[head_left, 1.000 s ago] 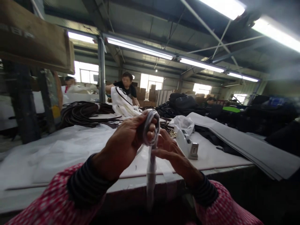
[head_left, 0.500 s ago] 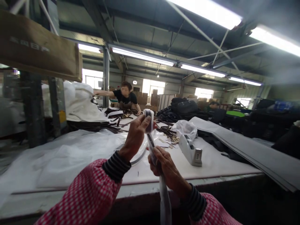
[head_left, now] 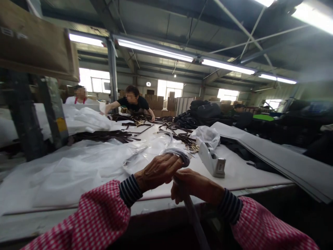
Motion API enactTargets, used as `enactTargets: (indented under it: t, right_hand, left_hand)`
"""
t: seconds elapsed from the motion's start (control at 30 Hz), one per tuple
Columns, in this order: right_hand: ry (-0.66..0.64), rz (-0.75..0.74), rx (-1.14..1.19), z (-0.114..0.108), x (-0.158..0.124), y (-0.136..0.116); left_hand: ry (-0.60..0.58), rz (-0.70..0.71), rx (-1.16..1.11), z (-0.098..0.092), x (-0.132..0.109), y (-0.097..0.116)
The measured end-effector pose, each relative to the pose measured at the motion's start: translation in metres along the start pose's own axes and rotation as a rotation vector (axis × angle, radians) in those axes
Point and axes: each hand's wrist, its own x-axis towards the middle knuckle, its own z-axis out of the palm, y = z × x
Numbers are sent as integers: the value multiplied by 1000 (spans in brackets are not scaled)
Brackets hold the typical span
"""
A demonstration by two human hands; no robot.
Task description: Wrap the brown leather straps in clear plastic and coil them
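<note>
A long dark strap in a clear plastic sleeve (head_left: 194,218) runs up from below the table edge into my hands. Its upper end is bent round into a loop above my knuckles. My left hand (head_left: 160,170) is closed on that looped end. Close beside it, my right hand (head_left: 194,185) wraps round the strap lower down, and the tail hangs from it past the table's edge. Some of the strap is hidden by my fingers. Beyond my left hand, another strip in clear plastic (head_left: 134,155) lies on the table.
A grey tape dispenser (head_left: 217,165) stands to the right, near a crumpled white plastic bag (head_left: 206,136). Plastic sheeting (head_left: 78,173) covers the left side. Dark straps with gold-coloured buckles (head_left: 191,140) lie farther back. A co-worker (head_left: 134,100) leans over the far end.
Both hands have come lower and closer together, and the strap's upper end is now looped over my left hand. My view has shifted slightly; a second person shows at the far left.
</note>
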Motion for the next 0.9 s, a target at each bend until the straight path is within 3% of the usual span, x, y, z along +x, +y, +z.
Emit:
enactTargets:
  t: [0.17,0.37,0.67,0.9]
  right_hand:
    - [98,81,19,-14,-2,6]
    - [192,34,-149,-18,-16,-4]
    - [240,-27,-139,-15,-28,-4]
    - [163,112,-106,-20,-32,-13]
  left_hand:
    - [-113,17,-24,19,-3,-1]
    - [-142,-117,-182,31,-13,-10]
    - [-22,-232,-223,27,-1,-8]
    - [-253,-145,-297,28,-8,1]
